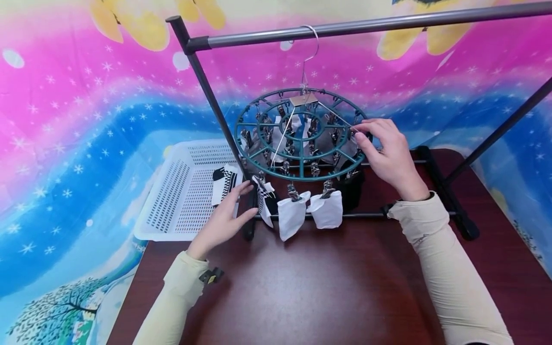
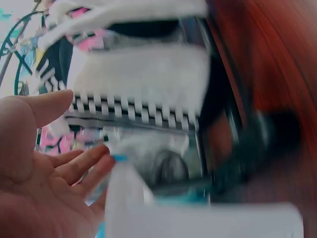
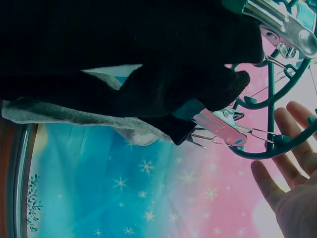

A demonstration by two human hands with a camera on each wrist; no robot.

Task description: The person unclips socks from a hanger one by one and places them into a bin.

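A round green drying hanger (image 1: 304, 179) with metal clips hangs by a hook from a bar. My right hand (image 1: 390, 155) is at its right rim, thumb and fingertips beside the ring; the right wrist view shows these fingers (image 3: 292, 144) extended and spread around it. Near that side hangs a black sock (image 3: 163, 89). My left hand (image 1: 222, 223) has its fingers straight beside a black-and-white checkered sock (image 1: 264, 201) clipped at the front left. In the left wrist view this sock (image 2: 138, 84) hangs before the open palm. Two white socks (image 1: 293, 218) hang from the front clips.
A white perforated basket (image 1: 161, 206) stands at the left with another checkered sock (image 1: 225, 184) in it. The dark metal rack (image 1: 258, 36) spans the dark red table (image 1: 302, 282), its feet on the tabletop. A patterned cloth (image 1: 64, 143) covers the wall behind.
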